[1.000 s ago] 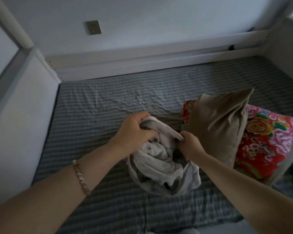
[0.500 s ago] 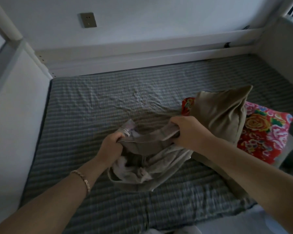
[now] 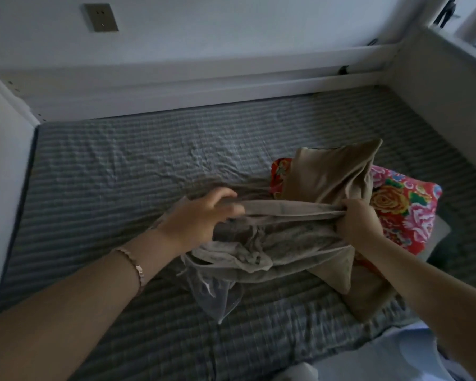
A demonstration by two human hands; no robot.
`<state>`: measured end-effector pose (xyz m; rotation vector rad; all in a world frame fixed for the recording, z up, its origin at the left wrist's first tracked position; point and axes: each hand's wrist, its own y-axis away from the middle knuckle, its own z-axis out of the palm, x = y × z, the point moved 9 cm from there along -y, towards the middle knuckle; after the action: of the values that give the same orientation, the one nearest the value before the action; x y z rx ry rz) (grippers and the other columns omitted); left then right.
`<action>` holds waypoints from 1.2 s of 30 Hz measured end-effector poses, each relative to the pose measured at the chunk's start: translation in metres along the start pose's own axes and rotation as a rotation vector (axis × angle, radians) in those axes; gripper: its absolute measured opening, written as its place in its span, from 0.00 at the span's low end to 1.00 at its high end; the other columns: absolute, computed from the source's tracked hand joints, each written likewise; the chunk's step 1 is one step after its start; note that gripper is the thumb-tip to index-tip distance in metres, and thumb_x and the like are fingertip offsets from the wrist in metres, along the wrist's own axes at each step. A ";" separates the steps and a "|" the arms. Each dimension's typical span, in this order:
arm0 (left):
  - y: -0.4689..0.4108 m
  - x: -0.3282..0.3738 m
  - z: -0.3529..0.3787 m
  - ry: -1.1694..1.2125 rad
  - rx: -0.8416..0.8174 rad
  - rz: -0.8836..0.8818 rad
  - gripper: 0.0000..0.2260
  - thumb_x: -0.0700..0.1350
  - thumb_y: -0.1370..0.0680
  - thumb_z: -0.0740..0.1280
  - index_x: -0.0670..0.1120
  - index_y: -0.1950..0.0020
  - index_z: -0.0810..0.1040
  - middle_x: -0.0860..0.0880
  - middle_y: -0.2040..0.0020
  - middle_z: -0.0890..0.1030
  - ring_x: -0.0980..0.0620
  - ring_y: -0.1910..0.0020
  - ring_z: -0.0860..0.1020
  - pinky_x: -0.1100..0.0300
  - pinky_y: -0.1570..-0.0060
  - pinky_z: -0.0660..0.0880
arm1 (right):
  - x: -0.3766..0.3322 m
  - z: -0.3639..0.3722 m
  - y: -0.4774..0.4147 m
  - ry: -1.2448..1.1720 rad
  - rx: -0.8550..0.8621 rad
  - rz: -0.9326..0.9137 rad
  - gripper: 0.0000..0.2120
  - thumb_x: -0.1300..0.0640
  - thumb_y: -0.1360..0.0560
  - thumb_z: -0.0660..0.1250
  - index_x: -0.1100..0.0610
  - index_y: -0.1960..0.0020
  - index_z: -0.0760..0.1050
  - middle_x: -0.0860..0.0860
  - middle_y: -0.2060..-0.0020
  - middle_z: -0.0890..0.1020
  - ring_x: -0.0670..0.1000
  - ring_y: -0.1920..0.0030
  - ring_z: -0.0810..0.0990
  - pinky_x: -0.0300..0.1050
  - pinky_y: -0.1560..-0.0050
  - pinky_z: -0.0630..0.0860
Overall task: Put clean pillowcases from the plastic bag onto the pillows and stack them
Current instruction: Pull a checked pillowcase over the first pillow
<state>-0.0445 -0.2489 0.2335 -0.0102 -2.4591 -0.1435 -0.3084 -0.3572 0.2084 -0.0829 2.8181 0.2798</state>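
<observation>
Pulled wider than before, the pillowcase [image 3: 286, 213] is pinched by the right hand [image 3: 357, 224]; left hand [image 3: 201, 218] blurred, grip unclear.

A grey striped bedsheet [image 3: 107, 166], wrinkled near its middle, filled most of the view. A white ledge [image 3: 204, 78] ran along its far edge, with a grey wall socket [image 3: 101, 17] above at far left

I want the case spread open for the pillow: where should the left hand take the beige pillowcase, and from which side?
With the left hand, take the pillowcase by the left end of its taut top edge, coming from the left and above. The right hand pinches its right end, so that edge runs straight; below, the cloth bunches over the plastic bag.
</observation>
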 end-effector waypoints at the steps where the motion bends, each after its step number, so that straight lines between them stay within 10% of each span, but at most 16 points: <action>1: -0.010 0.002 0.012 -0.108 -0.098 -0.029 0.16 0.48 0.21 0.59 0.54 0.33 0.70 0.56 0.36 0.72 0.50 0.38 0.73 0.54 0.41 0.69 | 0.013 0.007 -0.010 -0.042 -0.052 0.052 0.09 0.66 0.27 0.60 0.63 0.49 0.77 0.56 0.55 0.76 0.54 0.57 0.72 0.44 0.58 0.70; 5: -0.062 -0.002 0.024 -0.547 -0.069 -0.179 0.10 0.41 0.21 0.56 0.45 0.44 0.75 0.45 0.39 0.70 0.43 0.44 0.74 0.52 0.52 0.70 | 0.037 0.049 -0.058 -0.135 -0.453 0.102 0.27 0.45 0.34 0.72 0.60 0.41 0.75 0.55 0.49 0.79 0.50 0.53 0.74 0.40 0.56 0.70; 8: -0.100 -0.014 0.036 -0.679 -0.048 -0.406 0.08 0.38 0.21 0.60 0.42 0.43 0.73 0.43 0.38 0.68 0.42 0.47 0.75 0.55 0.57 0.67 | 0.093 0.048 -0.113 -0.263 -0.277 0.352 0.55 0.28 0.49 0.73 0.56 0.31 0.65 0.56 0.35 0.71 0.56 0.39 0.73 0.48 0.45 0.74; 16: -0.177 -0.048 0.125 -0.547 -0.065 -0.692 0.15 0.38 0.21 0.56 0.41 0.34 0.65 0.44 0.28 0.57 0.42 0.42 0.74 0.53 0.54 0.70 | 0.166 0.123 -0.170 -0.483 -0.346 0.796 0.64 0.43 0.45 0.80 0.66 0.26 0.44 0.62 0.29 0.59 0.61 0.29 0.61 0.52 0.32 0.63; 23: -0.200 -0.082 0.184 -0.212 0.059 -0.685 0.14 0.43 0.20 0.56 0.43 0.36 0.71 0.46 0.36 0.68 0.44 0.45 0.74 0.54 0.54 0.70 | 0.173 0.145 -0.189 -0.467 -0.122 0.461 0.18 0.61 0.30 0.69 0.58 0.42 0.70 0.50 0.60 0.75 0.53 0.57 0.75 0.46 0.56 0.73; 27: -0.194 -0.099 0.191 0.162 0.142 -0.734 0.10 0.48 0.22 0.61 0.47 0.47 0.79 0.45 0.49 0.79 0.44 0.52 0.78 0.57 0.56 0.72 | 0.116 0.134 -0.177 -0.625 -0.433 0.210 0.13 0.69 0.33 0.69 0.57 0.52 0.75 0.50 0.61 0.78 0.50 0.60 0.77 0.43 0.60 0.74; 30: -0.172 -0.121 0.204 0.585 0.134 -0.944 0.26 0.66 0.28 0.62 0.46 0.47 0.80 0.45 0.50 0.81 0.44 0.52 0.79 0.53 0.48 0.75 | 0.082 0.118 -0.154 -0.734 -0.646 0.183 0.14 0.73 0.33 0.67 0.55 0.58 0.74 0.54 0.61 0.80 0.53 0.59 0.79 0.46 0.58 0.77; 36: -0.131 -0.132 0.266 1.216 -0.106 -1.004 0.42 0.71 0.52 0.75 0.50 0.44 0.79 0.48 0.44 0.82 0.44 0.43 0.78 0.45 0.36 0.70 | 0.102 0.138 -0.153 -0.850 -0.703 0.466 0.21 0.64 0.35 0.72 0.59 0.42 0.74 0.59 0.51 0.81 0.60 0.52 0.80 0.51 0.55 0.78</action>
<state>-0.1140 -0.3469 -0.0678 0.9630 -1.0587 -0.5209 -0.3511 -0.4822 0.0200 0.4367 1.7605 1.0959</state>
